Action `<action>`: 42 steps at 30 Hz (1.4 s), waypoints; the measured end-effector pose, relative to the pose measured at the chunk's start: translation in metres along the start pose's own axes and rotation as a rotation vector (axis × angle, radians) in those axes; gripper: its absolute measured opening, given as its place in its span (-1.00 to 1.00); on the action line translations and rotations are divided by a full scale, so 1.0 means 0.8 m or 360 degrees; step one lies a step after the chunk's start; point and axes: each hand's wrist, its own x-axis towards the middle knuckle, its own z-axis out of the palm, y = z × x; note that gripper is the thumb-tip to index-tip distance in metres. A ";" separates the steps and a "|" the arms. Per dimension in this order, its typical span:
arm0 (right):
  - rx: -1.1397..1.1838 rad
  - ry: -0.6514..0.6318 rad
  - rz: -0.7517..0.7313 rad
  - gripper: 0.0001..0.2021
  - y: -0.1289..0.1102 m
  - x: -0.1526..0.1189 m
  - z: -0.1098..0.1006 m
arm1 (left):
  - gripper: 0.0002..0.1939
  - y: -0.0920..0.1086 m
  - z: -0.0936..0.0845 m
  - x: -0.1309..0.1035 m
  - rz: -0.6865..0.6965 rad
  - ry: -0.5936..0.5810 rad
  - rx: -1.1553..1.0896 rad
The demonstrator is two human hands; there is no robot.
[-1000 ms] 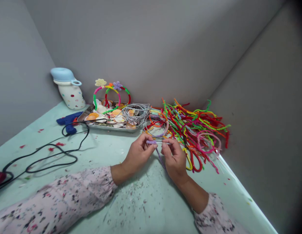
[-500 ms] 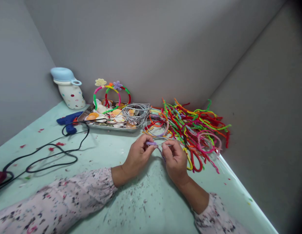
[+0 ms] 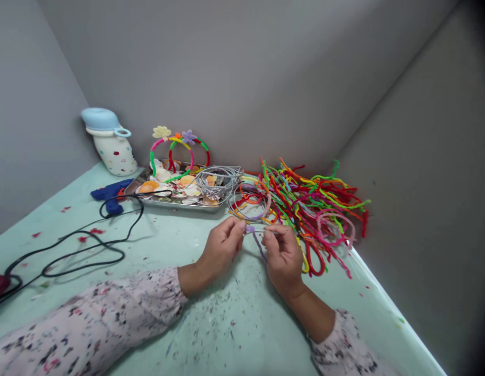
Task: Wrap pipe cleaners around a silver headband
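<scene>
My left hand (image 3: 222, 244) pinches a grey wire at its left part, beside a purple pipe cleaner (image 3: 260, 245) that is wound round the wire. The loose tail of the pipe cleaner hangs down between my hands. My right hand (image 3: 284, 256) is closed on the right part of the grey wire (image 3: 260, 230), with a short span of it bare between the two hands. Scissors (image 3: 316, 259) with a red and yellow handle lie just right of my right hand, partly under the pipe cleaners.
A heap of coloured pipe cleaners (image 3: 305, 193) lies at the back right. A metal tray (image 3: 180, 208) holds shells, wire coils (image 3: 221, 180) and two wrapped hoops with flowers. At left are a blue glue gun (image 3: 111, 190), its black cord (image 3: 85, 235) and a bottle (image 3: 115, 151).
My left fingers have moved slightly right and regripped, and the purple winding now shows to the right of them. The pipe cleaner's tail hangs more visibly. My right hand has barely moved.
</scene>
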 end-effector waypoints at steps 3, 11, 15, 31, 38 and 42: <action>-0.0023 -0.0002 -0.0042 -0.91 0.001 -0.001 -0.001 | -0.62 0.002 -0.001 0.001 -0.0025 0.0017 -0.0024; -0.0149 0.0055 -0.0097 -0.88 0.003 0.002 -0.002 | -0.61 0.002 0.001 0.005 -0.0160 -0.0127 -0.0207; -0.0166 -0.0011 -0.0160 -0.89 0.001 0.003 -0.002 | -0.57 -0.004 0.001 0.010 -0.0351 -0.0324 -0.0455; -0.0240 -0.0217 -0.0080 -0.94 -0.005 0.002 -0.003 | -0.68 -0.006 -0.002 0.017 -0.0408 -0.0208 -0.0625; -0.0203 -0.0245 0.0038 -0.94 -0.004 0.000 -0.003 | -0.67 -0.004 -0.003 0.016 -0.0350 -0.0229 -0.0644; -0.0160 -0.0243 0.0117 -0.92 -0.002 -0.001 -0.002 | -0.68 -0.005 -0.003 0.016 -0.0348 -0.0219 -0.0627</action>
